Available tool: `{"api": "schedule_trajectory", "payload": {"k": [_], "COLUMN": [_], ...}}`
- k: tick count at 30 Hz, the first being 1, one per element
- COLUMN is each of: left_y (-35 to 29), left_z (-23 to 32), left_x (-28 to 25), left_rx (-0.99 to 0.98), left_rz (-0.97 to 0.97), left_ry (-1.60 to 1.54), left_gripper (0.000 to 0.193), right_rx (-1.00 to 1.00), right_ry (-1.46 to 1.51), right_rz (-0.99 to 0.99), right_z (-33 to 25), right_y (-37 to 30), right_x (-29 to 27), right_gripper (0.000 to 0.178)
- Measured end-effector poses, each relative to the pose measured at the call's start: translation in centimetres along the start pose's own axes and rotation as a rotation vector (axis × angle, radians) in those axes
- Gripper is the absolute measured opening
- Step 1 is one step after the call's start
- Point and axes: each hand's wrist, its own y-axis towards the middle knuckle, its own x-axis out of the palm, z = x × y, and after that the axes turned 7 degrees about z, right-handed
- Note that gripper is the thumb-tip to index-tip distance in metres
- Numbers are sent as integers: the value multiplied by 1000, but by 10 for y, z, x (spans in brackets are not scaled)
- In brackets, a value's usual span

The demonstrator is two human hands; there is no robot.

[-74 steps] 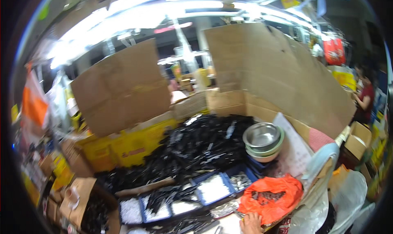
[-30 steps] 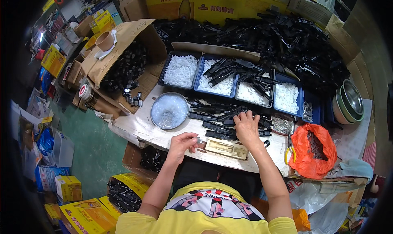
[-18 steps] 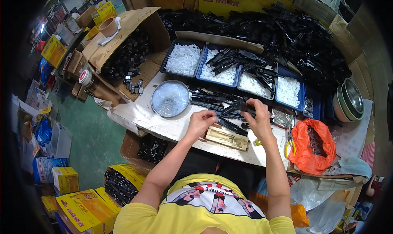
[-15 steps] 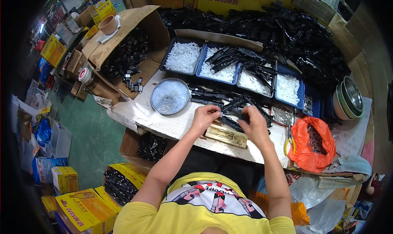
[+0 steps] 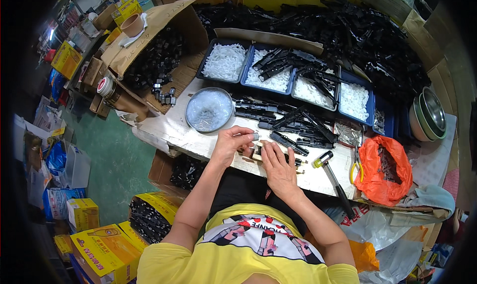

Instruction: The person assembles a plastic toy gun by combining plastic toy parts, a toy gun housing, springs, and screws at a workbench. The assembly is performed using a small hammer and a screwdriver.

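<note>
My left hand (image 5: 231,145) pinches a small grey metal piece (image 5: 256,136) between thumb and fingertips at the left end of a pale wooden jig (image 5: 257,151). Stretched out flat, my right hand (image 5: 280,174) lies across the jig and covers most of it. A black part (image 5: 298,162) sticks out of the jig past my right fingers. Just beyond, a slim black assembly (image 5: 289,142) lies on the worktable, with more black assemblies (image 5: 258,107) behind it. To the right of the jig rests a hammer (image 5: 324,159) with a black handle, its head on the tabletop.
A round tray of small clear pieces (image 5: 208,110) stands at left. Blue bins of white parts (image 5: 354,101) line the back, before a heap of black assemblies (image 5: 348,40). Yellow-handled pliers (image 5: 356,170) and an orange bag (image 5: 380,177) lie right. A carton (image 5: 194,40) holds black blocks.
My hands have come nearer from the black assemblies. The jig, bare before, now holds a black part under my right hand. The hammer now shows to its right.
</note>
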Motion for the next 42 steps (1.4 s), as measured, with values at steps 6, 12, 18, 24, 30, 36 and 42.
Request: {"api": "schedule_trajectory", "payload": {"k": [6, 12, 18, 24, 30, 36, 42], "left_y": [-14, -11, -4, -10, 3, 13, 8], "left_z": [4, -12, -11, -18, -20, -9, -6], "left_x": [20, 36, 27, 12, 7, 5, 6], "left_rx": [46, 430, 198, 512, 964, 1161, 761], "left_rz": [-78, -63, -56, -183, -410, -618, -500], "left_ry": [280, 944, 654, 707, 899, 1150, 877], "left_gripper": [13, 17, 13, 17, 21, 19, 14], "right_rx": [83, 473, 604, 625, 620, 587, 599], "right_ry": [244, 19, -41, -23, -37, -61, -58], "right_rz": [262, 472, 377, 363, 348, 354, 346], "right_z": [14, 59, 77, 78, 80, 81, 80], "right_y": [-8, -41, -72, -72, -73, -74, -75], "right_x": [-11, -32, -24, -23, -20, -18, -18], "right_gripper": [34, 26, 29, 30, 30, 31, 34]}}
